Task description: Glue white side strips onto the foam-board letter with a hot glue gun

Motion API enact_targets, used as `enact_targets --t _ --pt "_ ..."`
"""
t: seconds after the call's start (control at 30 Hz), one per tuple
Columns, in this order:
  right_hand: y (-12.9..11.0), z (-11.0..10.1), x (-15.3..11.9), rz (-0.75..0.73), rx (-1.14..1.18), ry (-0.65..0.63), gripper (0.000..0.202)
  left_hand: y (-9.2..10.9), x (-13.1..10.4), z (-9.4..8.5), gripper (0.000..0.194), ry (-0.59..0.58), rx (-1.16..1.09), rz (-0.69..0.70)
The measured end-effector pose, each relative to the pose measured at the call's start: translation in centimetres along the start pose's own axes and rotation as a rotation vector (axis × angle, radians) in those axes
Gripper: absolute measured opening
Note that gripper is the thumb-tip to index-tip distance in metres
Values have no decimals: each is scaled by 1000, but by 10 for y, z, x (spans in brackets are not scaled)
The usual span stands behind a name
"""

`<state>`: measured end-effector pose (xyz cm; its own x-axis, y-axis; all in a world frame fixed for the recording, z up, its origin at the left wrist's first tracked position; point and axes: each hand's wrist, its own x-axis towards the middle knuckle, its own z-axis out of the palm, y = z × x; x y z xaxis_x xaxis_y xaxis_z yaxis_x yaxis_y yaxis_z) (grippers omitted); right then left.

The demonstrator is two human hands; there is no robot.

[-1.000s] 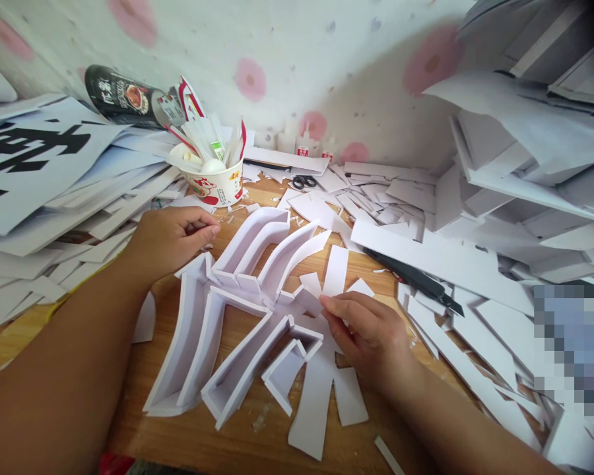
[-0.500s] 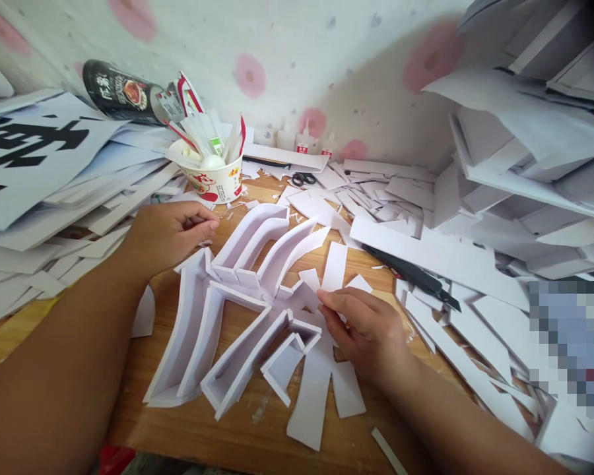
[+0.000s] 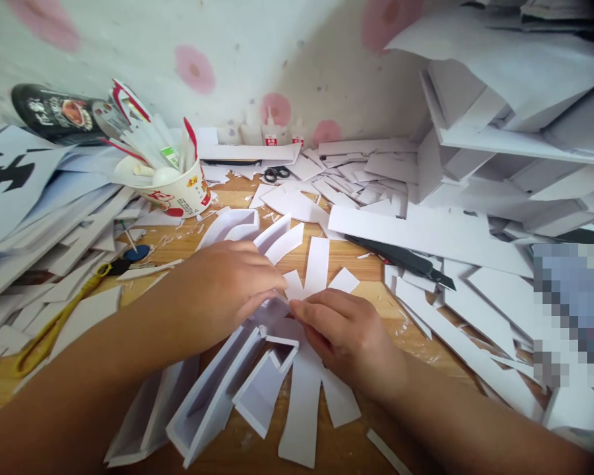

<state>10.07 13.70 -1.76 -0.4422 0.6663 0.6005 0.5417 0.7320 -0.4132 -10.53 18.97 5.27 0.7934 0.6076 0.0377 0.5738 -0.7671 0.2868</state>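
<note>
Since half a second ago, the left hand (image 3: 228, 284) has come across from the far-left corner of the frame (image 3: 218, 399) to its middle, near the right hand (image 3: 349, 333), and the view has turned a little.

Left of the frame lie a sheet (image 3: 24, 191), a yellow loop (image 3: 54, 340) and scraps (image 3: 69, 264). Beyond its far-left end are a bottle (image 3: 54, 113) lying on its side and an upright cup (image 3: 185, 200) of sticks and packets.

On the frame's left side, standing walls already make several channels, so that part looks well advanced. The left hand bends over its middle, fingers drawn narrow; what they hold, if anything, cannot be told. That hand and forearm hide much of the frame there. Beyond it are scissors (image 3: 276, 173) and glue bottles (image 3: 270, 132).

At the frame's middle, the right thumb and finger pinch a small strip (image 3: 281, 300); whether it is fixed cannot be seen. The frame's right-hand arms lie flat with no walls visible, so most remaining work seems to be there. Right of the frame, a knife (image 3: 400, 259), offcuts (image 3: 460, 323) and a stack (image 3: 499, 148) crowd that side.
</note>
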Motion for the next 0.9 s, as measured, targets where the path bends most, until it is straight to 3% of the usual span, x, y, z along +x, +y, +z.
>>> enact_targets --t 0.3,0.77,0.9 --pt "1 0 0 40 50 -20 18 -13 -8 10 18 70 -21 -60" --pt "-3 -2 -1 -15 -111 34 21 -10 -11 13 22 133 -18 59" --pt "-2 -2 0 -7 -91 30 21 -12 -11 13 22 90 -56 18"
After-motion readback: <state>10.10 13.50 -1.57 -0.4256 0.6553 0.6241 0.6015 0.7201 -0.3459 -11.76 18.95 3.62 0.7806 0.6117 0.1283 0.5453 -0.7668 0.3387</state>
